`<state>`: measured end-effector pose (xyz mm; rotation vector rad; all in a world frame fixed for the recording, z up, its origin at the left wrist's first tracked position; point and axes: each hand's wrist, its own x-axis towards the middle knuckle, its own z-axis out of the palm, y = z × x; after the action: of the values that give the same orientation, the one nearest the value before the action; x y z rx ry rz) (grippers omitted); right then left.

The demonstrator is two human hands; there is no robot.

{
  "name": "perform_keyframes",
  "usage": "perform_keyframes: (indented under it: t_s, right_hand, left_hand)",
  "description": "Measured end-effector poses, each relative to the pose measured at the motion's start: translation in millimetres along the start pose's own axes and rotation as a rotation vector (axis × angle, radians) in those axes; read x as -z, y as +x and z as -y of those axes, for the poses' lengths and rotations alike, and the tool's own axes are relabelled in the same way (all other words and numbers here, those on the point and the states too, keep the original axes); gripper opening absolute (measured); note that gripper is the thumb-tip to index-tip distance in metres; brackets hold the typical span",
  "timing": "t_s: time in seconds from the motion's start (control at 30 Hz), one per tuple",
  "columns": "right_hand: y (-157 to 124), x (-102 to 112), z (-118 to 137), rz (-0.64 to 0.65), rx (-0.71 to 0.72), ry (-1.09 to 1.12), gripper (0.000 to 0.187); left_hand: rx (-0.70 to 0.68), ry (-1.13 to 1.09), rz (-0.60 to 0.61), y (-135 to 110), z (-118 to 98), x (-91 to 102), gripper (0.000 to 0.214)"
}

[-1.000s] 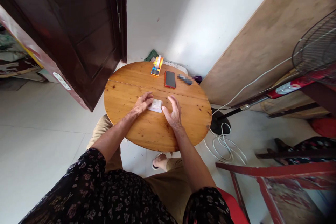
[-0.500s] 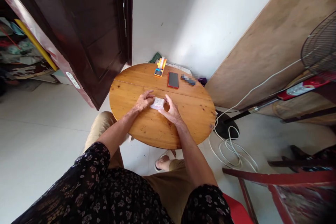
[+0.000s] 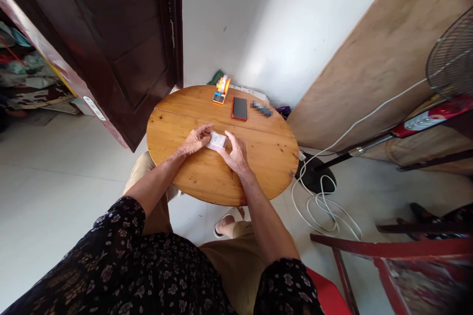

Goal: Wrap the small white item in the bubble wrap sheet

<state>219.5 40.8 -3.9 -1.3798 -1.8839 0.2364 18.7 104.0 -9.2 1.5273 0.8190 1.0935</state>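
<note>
A small white box (image 3: 219, 140), with pale print on its top, sits low over the middle of the round wooden table (image 3: 195, 182). My left hand (image 3: 195, 140) grips its left side, thumb against the near edge and fingers curled at the far side. From the right, my right hand (image 3: 236, 153) takes hold of it, thumb at the near right corner and forefinger raised by the far right corner. The tips of some fingers are hidden.
At the table's back stand an orange tape dispenser (image 3: 221, 89), a phone in a red case (image 3: 239, 108) and a blurred dark item (image 3: 262, 108). A standing fan (image 3: 453, 59) with a loose white cable (image 3: 325, 206) is at right, near a red wooden chair (image 3: 399, 248). A dark door (image 3: 136, 49) is left.
The whole view has shifted slightly, so the table and hands appear a little further left and up. Both hands stay around the white box, which looks slightly turned.
</note>
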Motion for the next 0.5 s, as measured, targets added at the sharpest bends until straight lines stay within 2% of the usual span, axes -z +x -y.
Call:
perform_keyframes:
  t_s: [0.13, 0.23, 0.4, 0.5]
  right_hand:
    - [0, 0, 1, 0.068, -0.034, 0.000, 0.068]
    - [0, 1, -1, 0.105, -0.068, 0.041, 0.078]
    - [-2, 3, -4, 0.108, -0.102, 0.181, 0.089]
    - [-1, 3, -6, 0.089, -0.136, 0.271, 0.091]
  left_hand:
    - [0.012, 0.022, -0.036, -1, 3, -0.7, 0.064]
    - [0.035, 0.023, -0.088, 2, 8, 0.4, 0.063]
    - [0.085, -0.014, -0.145, 6, 12, 6.6, 0.068]
    - [0.116, -0.066, -0.131, 8, 8, 8.6, 0.070]
